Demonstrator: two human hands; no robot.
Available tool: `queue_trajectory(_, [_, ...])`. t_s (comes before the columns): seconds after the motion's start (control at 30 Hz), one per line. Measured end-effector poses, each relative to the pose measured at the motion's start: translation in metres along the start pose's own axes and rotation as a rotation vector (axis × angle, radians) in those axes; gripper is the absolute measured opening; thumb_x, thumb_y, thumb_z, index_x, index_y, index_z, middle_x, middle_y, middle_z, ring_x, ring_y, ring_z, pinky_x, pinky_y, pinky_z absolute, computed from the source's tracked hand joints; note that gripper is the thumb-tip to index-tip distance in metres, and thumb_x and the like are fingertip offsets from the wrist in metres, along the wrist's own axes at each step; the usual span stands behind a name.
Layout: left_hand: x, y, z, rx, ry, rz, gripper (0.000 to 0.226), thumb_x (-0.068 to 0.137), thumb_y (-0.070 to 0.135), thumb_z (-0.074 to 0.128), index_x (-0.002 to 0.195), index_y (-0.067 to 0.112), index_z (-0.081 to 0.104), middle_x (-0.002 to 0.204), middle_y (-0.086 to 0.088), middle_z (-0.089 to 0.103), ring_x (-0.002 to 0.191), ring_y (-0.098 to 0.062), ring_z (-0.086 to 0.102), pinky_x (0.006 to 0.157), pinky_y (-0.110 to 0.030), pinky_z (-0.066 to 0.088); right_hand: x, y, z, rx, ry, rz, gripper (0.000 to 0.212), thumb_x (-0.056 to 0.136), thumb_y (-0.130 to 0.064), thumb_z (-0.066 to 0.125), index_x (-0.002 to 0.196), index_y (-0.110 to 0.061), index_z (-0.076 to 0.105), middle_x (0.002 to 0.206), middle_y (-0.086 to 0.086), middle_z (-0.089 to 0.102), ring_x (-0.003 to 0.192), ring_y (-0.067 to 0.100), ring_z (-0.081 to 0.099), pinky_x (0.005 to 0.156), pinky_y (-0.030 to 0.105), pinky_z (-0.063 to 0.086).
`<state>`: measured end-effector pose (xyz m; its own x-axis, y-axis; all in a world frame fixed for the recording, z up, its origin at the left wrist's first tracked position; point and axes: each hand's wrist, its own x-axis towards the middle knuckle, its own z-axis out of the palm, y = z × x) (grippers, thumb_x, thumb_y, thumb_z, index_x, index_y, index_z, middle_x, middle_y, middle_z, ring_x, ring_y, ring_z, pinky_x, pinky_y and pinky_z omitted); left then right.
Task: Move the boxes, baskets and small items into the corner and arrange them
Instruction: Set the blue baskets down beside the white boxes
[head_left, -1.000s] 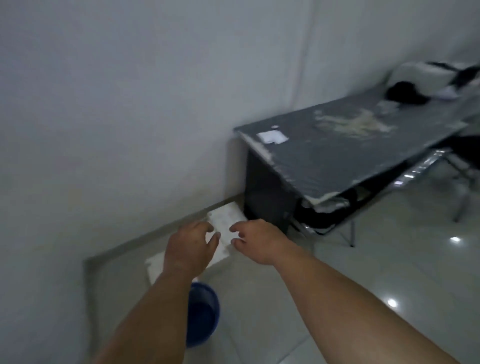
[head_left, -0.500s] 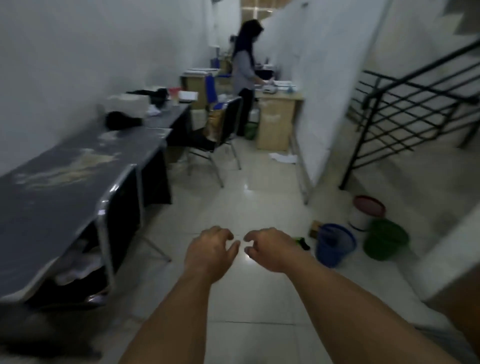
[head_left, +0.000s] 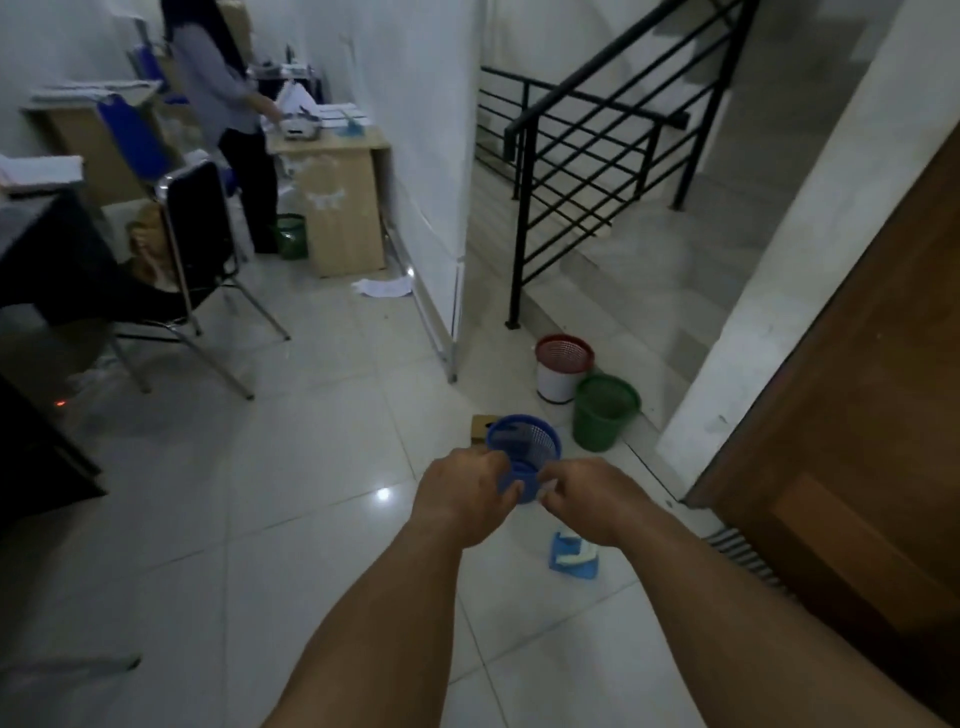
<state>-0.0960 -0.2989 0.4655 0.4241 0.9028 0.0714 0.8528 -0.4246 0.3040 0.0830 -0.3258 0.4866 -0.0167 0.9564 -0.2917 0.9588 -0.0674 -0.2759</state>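
Observation:
A blue mesh basket (head_left: 525, 446) stands on the tiled floor, with a small cardboard box (head_left: 480, 426) just behind it. To its right are a green basket (head_left: 603, 417) and a red-rimmed white basket (head_left: 563, 370). A small blue-and-white item (head_left: 574, 557) lies on the floor nearer to me. My left hand (head_left: 462, 493) and my right hand (head_left: 587, 500) are stretched out side by side in front of the blue basket. Their fingers are loosely curled and hold nothing. They hide the lower part of the basket.
A wooden door (head_left: 857, 467) stands at the right and a black stair railing (head_left: 587, 156) behind the baskets. A black chair (head_left: 197, 249) and dark table are at the left. A person (head_left: 223, 104) works at a far desk (head_left: 337, 202), with another green basket (head_left: 291, 236) and paper (head_left: 382, 287) on the floor.
My view has swung from the wall corner with the white paper round to the room, then right and down toward the baskets. Both hands stay out in front, holding nothing.

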Motion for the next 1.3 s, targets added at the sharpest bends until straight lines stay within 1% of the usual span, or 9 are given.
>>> queue_trajectory(0.1, [0.049, -0.029, -0.002, 0.024, -0.086, 0.045, 0.03, 0.093, 0.05, 0.048, 0.104, 0.026, 0.063, 0.101, 0.002, 0.064, 0.089, -0.018, 0.058, 0.076, -0.034, 0.051, 0.049, -0.001, -0.003, 0.055, 0.002, 0.07, 0.036, 0.092, -0.046, 0.048, 0.124, -0.034, 0.059, 0.117, 0.001, 0.065, 0.098, 0.021, 0.061, 0.083, 0.038, 0.053])
queue_trajectory(0.27, [0.127, -0.082, -0.001, 0.095, -0.294, 0.038, 0.041, 0.093, 0.05, 0.05, 0.127, 0.027, 0.054, 0.119, -0.001, 0.06, 0.105, -0.022, 0.057, 0.082, -0.033, 0.046, 0.119, 0.007, 0.004, 0.125, -0.064, 0.185, 0.038, 0.092, -0.048, 0.05, 0.126, -0.033, 0.058, 0.118, 0.002, 0.065, 0.1, 0.023, 0.061, 0.085, 0.037, 0.053])
queue_trajectory(0.47, [0.235, -0.103, 0.046, 0.119, -0.498, 0.054, 0.052, 0.091, 0.054, 0.053, 0.136, 0.031, 0.045, 0.13, 0.0, 0.054, 0.113, -0.021, 0.054, 0.093, -0.039, 0.049, 0.22, 0.063, 0.011, 0.141, -0.144, 0.288, 0.041, 0.093, -0.044, 0.051, 0.131, -0.03, 0.055, 0.127, 0.002, 0.061, 0.109, 0.021, 0.058, 0.089, 0.035, 0.049])
queue_trajectory(0.57, [0.296, -0.11, 0.089, 0.193, -0.559, 0.07, 0.059, 0.09, 0.055, 0.054, 0.14, 0.026, 0.041, 0.134, -0.003, 0.05, 0.116, -0.023, 0.05, 0.094, -0.04, 0.048, 0.282, 0.104, 0.023, 0.13, -0.201, 0.295, 0.047, 0.095, -0.045, 0.05, 0.139, -0.029, 0.048, 0.138, 0.003, 0.052, 0.12, 0.023, 0.053, 0.096, 0.035, 0.046])
queue_trajectory(0.73, [0.398, -0.12, 0.166, 0.262, -0.626, 0.025, 0.07, 0.085, 0.057, 0.058, 0.141, 0.023, 0.034, 0.144, -0.006, 0.037, 0.123, -0.029, 0.041, 0.093, -0.045, 0.045, 0.384, 0.17, 0.043, 0.113, -0.368, 0.293, 0.058, 0.095, -0.045, 0.05, 0.149, -0.03, 0.033, 0.15, 0.003, 0.035, 0.132, 0.028, 0.041, 0.106, 0.039, 0.039])
queue_trajectory(0.9, [0.479, -0.144, 0.248, 0.327, -0.692, 0.074, 0.081, 0.085, 0.053, 0.061, 0.149, 0.022, 0.021, 0.158, -0.007, 0.015, 0.139, -0.039, 0.022, 0.099, -0.051, 0.041, 0.479, 0.22, 0.085, 0.08, -0.437, 0.236, 0.065, 0.094, -0.041, 0.054, 0.151, -0.027, 0.026, 0.157, 0.002, 0.023, 0.134, 0.034, 0.035, 0.107, 0.04, 0.036])
queue_trajectory(1.0, [0.513, -0.169, 0.314, 0.346, -0.786, 0.042, 0.095, 0.079, 0.055, 0.068, 0.151, 0.025, 0.013, 0.159, -0.004, 0.008, 0.14, -0.048, 0.016, 0.099, -0.056, 0.04, 0.531, 0.247, 0.132, 0.062, -0.484, 0.216, 0.069, 0.094, -0.039, 0.055, 0.153, -0.029, 0.021, 0.162, -0.003, 0.012, 0.134, 0.037, 0.034, 0.107, 0.041, 0.034])
queue_trajectory(1.13, [0.544, -0.195, 0.408, 0.337, -0.969, 0.01, 0.114, 0.073, 0.056, 0.075, 0.154, 0.028, -0.001, 0.163, -0.001, -0.008, 0.141, -0.055, 0.004, 0.1, -0.063, 0.037, 0.582, 0.284, 0.207, 0.049, -0.538, 0.204, 0.074, 0.09, -0.036, 0.062, 0.153, -0.03, 0.024, 0.163, 0.0, 0.008, 0.129, 0.042, 0.037, 0.104, 0.045, 0.041])
queue_trajectory(1.3, [0.562, -0.214, 0.499, 0.411, -1.17, 0.024, 0.13, 0.068, 0.057, 0.08, 0.153, 0.032, -0.016, 0.159, 0.0, -0.028, 0.141, -0.055, -0.014, 0.102, -0.075, 0.025, 0.618, 0.311, 0.282, -0.017, -0.585, 0.189, 0.069, 0.09, -0.03, 0.063, 0.151, -0.025, 0.031, 0.163, 0.005, 0.008, 0.126, 0.048, 0.036, 0.095, 0.05, 0.046])
